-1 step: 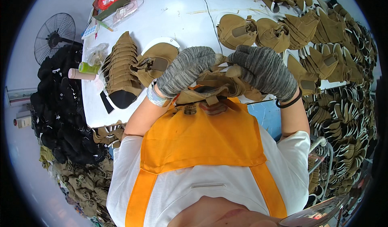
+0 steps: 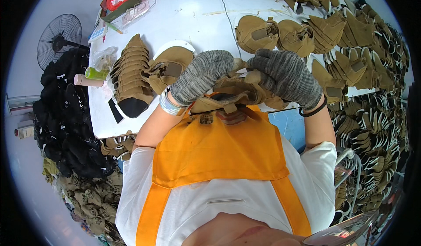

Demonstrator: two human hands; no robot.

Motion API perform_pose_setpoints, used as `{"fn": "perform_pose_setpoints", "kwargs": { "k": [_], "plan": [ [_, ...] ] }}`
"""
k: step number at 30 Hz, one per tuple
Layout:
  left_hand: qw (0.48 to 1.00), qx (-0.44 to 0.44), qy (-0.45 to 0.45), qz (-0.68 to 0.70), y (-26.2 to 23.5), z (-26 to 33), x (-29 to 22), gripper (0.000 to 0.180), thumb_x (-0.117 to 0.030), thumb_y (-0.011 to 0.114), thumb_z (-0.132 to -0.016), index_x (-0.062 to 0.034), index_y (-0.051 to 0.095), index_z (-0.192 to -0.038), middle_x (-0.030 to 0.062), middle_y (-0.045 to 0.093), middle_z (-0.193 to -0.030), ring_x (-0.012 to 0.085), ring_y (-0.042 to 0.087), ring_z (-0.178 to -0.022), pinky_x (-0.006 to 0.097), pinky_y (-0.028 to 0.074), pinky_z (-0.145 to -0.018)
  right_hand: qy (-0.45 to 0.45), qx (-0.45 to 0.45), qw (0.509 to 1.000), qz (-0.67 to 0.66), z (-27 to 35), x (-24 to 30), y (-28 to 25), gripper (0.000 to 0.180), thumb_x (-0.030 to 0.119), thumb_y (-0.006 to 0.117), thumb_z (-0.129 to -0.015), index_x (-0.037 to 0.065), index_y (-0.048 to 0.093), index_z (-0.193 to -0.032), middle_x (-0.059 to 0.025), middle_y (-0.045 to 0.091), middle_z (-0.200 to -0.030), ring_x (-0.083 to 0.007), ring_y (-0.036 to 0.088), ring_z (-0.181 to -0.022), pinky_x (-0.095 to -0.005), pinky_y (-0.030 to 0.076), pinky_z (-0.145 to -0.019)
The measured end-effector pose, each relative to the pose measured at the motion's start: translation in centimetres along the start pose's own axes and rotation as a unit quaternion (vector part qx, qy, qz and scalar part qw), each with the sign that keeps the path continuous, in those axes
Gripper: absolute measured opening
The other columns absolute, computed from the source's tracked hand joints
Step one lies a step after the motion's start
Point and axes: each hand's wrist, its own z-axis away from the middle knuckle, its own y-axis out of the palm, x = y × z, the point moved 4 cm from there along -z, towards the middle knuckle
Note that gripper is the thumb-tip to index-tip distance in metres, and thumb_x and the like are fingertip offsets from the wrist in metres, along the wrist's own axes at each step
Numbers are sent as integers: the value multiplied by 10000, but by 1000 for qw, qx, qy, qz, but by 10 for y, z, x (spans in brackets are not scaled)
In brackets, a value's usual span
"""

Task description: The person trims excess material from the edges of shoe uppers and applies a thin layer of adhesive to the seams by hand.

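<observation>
Both of my hands wear grey knit gloves and meet in front of my chest, above an orange apron (image 2: pixel 219 149). My left hand (image 2: pixel 201 77) and my right hand (image 2: pixel 285 77) together grip a tan shoe upper (image 2: pixel 228 95) with a strap, held just off the near edge of the white table (image 2: pixel 193 27). The fingertips of both hands pinch the upper's top edge. A similar tan upper (image 2: pixel 169 66) lies on the table just left of my left hand.
A stack of tan uppers (image 2: pixel 129 77) stands at the table's left, with more uppers (image 2: pixel 258 33) across the back right. A green tube (image 2: pixel 96 73), a fan (image 2: pixel 59 40) and a black pile (image 2: pixel 66 114) are on the left. Stacked soles (image 2: pixel 372 114) fill the right.
</observation>
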Motion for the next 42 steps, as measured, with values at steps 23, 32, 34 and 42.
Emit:
{"fn": "perform_pose_setpoints", "kwargs": {
  "k": [23,32,34,42],
  "plan": [
    [927,-189,-155,283,10,20,42,321,-57,528,-894,-99,570,-1209,89,610,-1115,242,590,-1015,329,475,-903,55,-165,983,-65,3,-19,9,296,186,641,-782,81,644,-1059,-111,647,-991,-299,621,-912,-336,505,-790],
    [611,-393,-261,636,-14,12,39,300,-309,476,-957,-41,576,-1047,110,627,-1026,188,612,-949,324,510,-838,234,-361,744,-511,27,-27,59,387,260,699,-843,-4,579,-1099,-32,602,-972,-125,551,-879,-265,468,-817],
    [671,-428,-228,561,-25,4,24,318,-333,440,-978,-38,558,-1000,87,607,-938,164,595,-866,304,499,-780,221,-286,776,-517,21,-19,65,410,255,684,-854,27,560,-1172,-29,605,-1050,-125,551,-945,-258,449,-853],
    [848,-447,-208,192,-20,12,11,328,-305,405,-996,-4,529,-1040,77,554,-919,150,524,-803,295,449,-735,216,-233,737,-596,-19,26,51,306,263,687,-851,48,596,-1050,-4,601,-884,-90,543,-798,-234,465,-727]
  ]
}}
